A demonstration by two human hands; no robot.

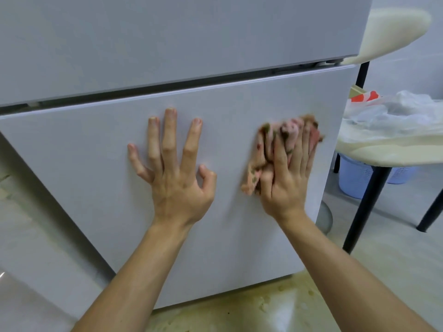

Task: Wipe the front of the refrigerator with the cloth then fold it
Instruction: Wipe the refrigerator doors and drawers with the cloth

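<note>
The white refrigerator [84,176] fills the view, with an upper door and a lower door split by a dark gap. My left hand [172,173] rests flat on the lower door, fingers spread, holding nothing. My right hand [287,173] presses a crumpled pink cloth with dark spots [271,142] against the right part of the same door. The cloth bunches out above and to the left of my fingers and looks blurred.
A cream table [395,152] on black legs [366,204] stands close to the right of the refrigerator, with plastic bags [395,109] on it. A pale blue basket [357,178] sits under it. The floor [239,310] below the door is stained yellowish.
</note>
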